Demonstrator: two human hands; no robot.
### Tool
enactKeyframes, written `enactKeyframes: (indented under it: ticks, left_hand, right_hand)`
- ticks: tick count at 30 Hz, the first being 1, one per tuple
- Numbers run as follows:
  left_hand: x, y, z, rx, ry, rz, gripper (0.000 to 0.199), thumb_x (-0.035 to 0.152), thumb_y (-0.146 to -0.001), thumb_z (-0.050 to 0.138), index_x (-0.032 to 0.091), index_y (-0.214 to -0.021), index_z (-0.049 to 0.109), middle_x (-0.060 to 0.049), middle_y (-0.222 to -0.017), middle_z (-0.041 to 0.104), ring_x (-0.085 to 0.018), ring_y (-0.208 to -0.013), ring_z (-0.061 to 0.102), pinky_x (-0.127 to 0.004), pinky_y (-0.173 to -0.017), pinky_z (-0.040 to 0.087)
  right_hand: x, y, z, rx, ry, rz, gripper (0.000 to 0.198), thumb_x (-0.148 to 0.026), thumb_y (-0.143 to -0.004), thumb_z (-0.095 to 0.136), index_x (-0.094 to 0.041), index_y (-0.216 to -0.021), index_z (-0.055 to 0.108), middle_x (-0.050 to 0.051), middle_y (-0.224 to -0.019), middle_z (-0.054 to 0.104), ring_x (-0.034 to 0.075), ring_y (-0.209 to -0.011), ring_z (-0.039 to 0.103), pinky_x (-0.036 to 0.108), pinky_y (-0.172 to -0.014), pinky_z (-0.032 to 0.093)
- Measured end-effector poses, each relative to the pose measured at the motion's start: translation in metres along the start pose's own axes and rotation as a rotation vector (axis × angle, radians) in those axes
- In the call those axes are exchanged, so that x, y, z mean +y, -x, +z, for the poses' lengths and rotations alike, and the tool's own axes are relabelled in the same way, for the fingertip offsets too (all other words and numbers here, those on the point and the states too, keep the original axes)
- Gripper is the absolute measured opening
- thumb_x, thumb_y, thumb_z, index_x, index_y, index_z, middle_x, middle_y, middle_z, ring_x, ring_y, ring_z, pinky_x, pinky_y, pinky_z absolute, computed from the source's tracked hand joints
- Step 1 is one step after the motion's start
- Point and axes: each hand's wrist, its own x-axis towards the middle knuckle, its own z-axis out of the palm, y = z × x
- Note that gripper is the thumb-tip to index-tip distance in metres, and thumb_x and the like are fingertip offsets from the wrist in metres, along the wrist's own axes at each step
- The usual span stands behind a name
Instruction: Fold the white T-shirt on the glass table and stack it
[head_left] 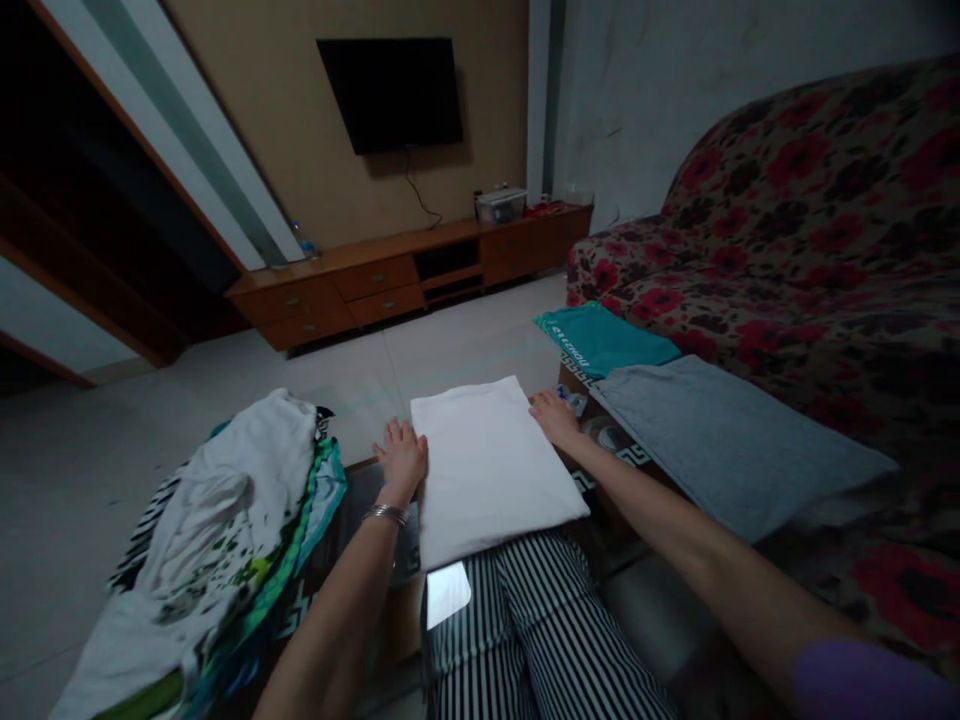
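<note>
The cloth [491,475] at frame centre is best squared by even side pressure, left grip [402,460] and right grip [556,418] unclenched.

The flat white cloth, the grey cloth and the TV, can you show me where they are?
Flat white cloth [491,470]: head view, middle of its upper side.
Grey cloth [739,435]: head view, middle of its upper side.
TV [395,95]: head view, middle of its screen.

patterned table [634,455] | left: clothes heap [225,500] | middle: folded white cloth [487,470] | right: grey cloth [735,430], teal cloth [611,338]
</note>
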Motion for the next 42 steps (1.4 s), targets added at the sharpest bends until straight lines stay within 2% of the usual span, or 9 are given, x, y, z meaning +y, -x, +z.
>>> enactKeyframes:
  ticks: [2,5,10,17,22,25,30,35,42]
  left_hand:
    - [0.014,0.021,-0.014,0.031,0.010,0.056,0.055,0.033,-0.097,0.030,0.007,-0.145,0.038,-0.021,-0.158,0.021,-0.034,-0.147,0.016,-0.066,-0.112,0.016]
    - [0.050,0.060,-0.025,-0.040,0.080,0.169,0.053,0.032,-0.099,0.027,0.014,-0.148,0.036,-0.014,-0.159,0.020,-0.029,-0.148,0.014,-0.062,-0.115,0.017]
    - [0.076,0.125,-0.016,-0.166,0.076,0.230,0.053,0.032,-0.099,0.027,0.015,-0.148,0.035,-0.015,-0.157,0.026,-0.030,-0.146,0.023,-0.060,-0.112,0.026]
    - [0.031,0.162,-0.018,-0.118,0.006,0.251,0.055,0.037,-0.099,0.029,0.013,-0.148,0.036,-0.015,-0.156,0.029,-0.028,-0.146,0.024,-0.054,-0.116,0.024]
    - [-0.013,0.190,-0.042,-0.185,-0.061,0.263,0.055,0.039,-0.099,0.031,0.013,-0.147,0.036,-0.016,-0.155,0.031,-0.029,-0.145,0.027,-0.055,-0.112,0.029]
    - [-0.026,0.204,-0.061,-0.171,-0.112,0.348,0.049,0.032,-0.097,0.038,0.016,-0.144,0.040,-0.016,-0.155,0.032,-0.030,-0.144,0.027,-0.056,-0.111,0.030]
    - [-0.009,0.204,-0.078,-0.227,-0.132,0.570,0.044,0.009,-0.090,0.039,0.019,-0.132,0.047,-0.013,-0.145,0.045,-0.025,-0.130,0.044,-0.043,-0.103,0.039]
    - [0.025,0.184,-0.072,-0.252,-0.288,0.576,0.024,0.010,-0.091,0.040,0.015,-0.107,0.058,-0.013,-0.107,0.059,-0.026,-0.101,0.055,-0.039,-0.084,0.046]
    - [0.040,0.164,-0.064,-0.196,-0.305,0.515,0.022,0.009,-0.091,0.042,0.014,-0.106,0.057,-0.012,-0.104,0.059,-0.024,-0.096,0.055,-0.039,-0.085,0.044]
  right_hand:
    - [-0.015,0.024,-0.010,0.054,0.010,0.030,0.046,-0.030,-0.097,0.043,-0.010,-0.138,0.050,0.018,-0.150,0.038,0.030,-0.141,0.031,0.049,-0.113,0.023]
    - [-0.059,0.072,-0.008,0.060,-0.014,-0.150,0.047,-0.027,-0.097,0.043,-0.011,-0.141,0.047,0.016,-0.154,0.033,0.030,-0.145,0.023,0.049,-0.116,0.018]
    - [-0.097,0.141,0.016,-0.018,-0.058,-0.312,0.046,-0.029,-0.097,0.043,-0.014,-0.139,0.049,0.015,-0.151,0.038,0.027,-0.143,0.029,0.048,-0.115,0.025]
    - [-0.026,0.165,-0.003,-0.020,-0.073,-0.332,0.046,-0.029,-0.097,0.039,-0.011,-0.138,0.051,0.014,-0.150,0.041,0.024,-0.142,0.031,0.045,-0.117,0.024]
    - [0.018,0.178,-0.023,-0.023,-0.048,-0.259,0.049,-0.026,-0.095,0.041,-0.009,-0.141,0.046,0.017,-0.149,0.041,0.026,-0.141,0.034,0.047,-0.114,0.029]
    - [0.030,0.187,-0.033,0.026,-0.017,-0.387,0.052,-0.017,-0.091,0.045,-0.009,-0.142,0.044,0.017,-0.150,0.039,0.026,-0.141,0.033,0.047,-0.114,0.031]
    - [0.019,0.201,-0.034,-0.030,0.095,-0.676,0.048,-0.005,-0.089,0.040,-0.013,-0.136,0.050,0.016,-0.143,0.048,0.022,-0.134,0.044,0.042,-0.111,0.037]
    - [-0.007,0.187,-0.037,-0.073,0.329,-0.693,0.030,-0.006,-0.090,0.043,-0.007,-0.117,0.058,0.020,-0.121,0.060,0.026,-0.117,0.055,0.044,-0.102,0.041]
    - [-0.008,0.167,-0.057,-0.076,0.412,-0.797,0.016,-0.009,-0.090,0.046,-0.010,-0.098,0.060,0.012,-0.098,0.063,0.022,-0.095,0.056,0.038,-0.090,0.041]
